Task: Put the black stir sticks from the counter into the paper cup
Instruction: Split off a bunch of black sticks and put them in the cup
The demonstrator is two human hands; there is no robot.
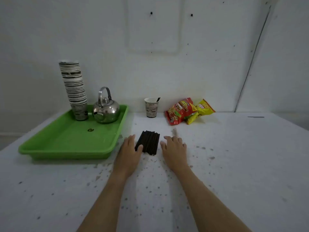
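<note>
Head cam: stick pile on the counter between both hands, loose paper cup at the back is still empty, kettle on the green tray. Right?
Not quite: the paper cup is not empty. The head view shows one black stick already leaning out over its rim. The rest holds: the stick pile lies on the counter between the left hand and right hand, and the kettle sits on the green tray.

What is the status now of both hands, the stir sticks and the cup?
Left hand open, thumb on the stir sticks; right hand open beside them. Sticks piled on the counter; one already in the paper cup. Path to cup clear.
</note>
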